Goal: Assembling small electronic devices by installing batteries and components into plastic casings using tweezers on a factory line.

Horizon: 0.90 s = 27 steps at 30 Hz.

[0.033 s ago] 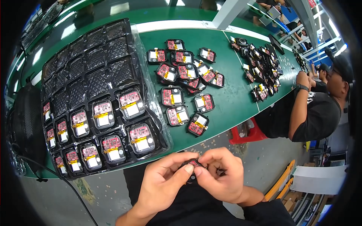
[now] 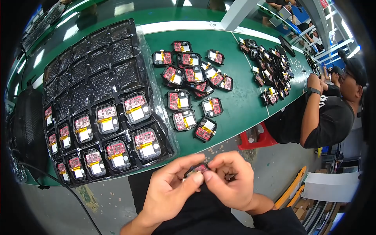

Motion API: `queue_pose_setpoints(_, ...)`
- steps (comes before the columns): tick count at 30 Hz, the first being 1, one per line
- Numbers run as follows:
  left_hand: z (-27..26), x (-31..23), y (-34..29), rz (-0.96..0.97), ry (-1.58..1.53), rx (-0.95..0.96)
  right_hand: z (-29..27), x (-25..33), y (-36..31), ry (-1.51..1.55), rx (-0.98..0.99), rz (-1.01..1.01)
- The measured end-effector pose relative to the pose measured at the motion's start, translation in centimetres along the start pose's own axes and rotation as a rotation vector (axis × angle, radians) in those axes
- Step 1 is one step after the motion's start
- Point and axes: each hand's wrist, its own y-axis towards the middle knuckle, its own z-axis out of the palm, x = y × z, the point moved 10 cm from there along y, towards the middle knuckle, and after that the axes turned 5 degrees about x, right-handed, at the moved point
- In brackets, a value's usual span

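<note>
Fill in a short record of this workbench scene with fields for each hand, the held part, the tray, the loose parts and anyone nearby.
left hand: the left hand pinches the held part from its left side
right hand: the right hand grips the same part from the right
held part: small black square module with a red circuit board, held below the bench edge
tray: black moulded plastic tray, near rows filled with like modules, far rows empty
loose parts: cluster of like modules on the green bench mat
nearby: person in a black shirt seated at right
</note>
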Motion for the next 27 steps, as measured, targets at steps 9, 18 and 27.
queue_pose_setpoints(9,-0.5,0.2,-1.2,0.224,0.174,-0.179,2.4,-2.6,-1.4,0.600,0.026,0.155)
queue_pose_setpoints(18,-1.1,-2.3,-3.0,0.356,0.553,-0.143,1.4,0.0,-1.3,0.117,0.327,0.041)
queue_pose_setpoints(27,-1.8,-1.4,-3.2,0.113,0.186,-0.108,0.7,4.8,0.5,-0.460,0.456,-0.341)
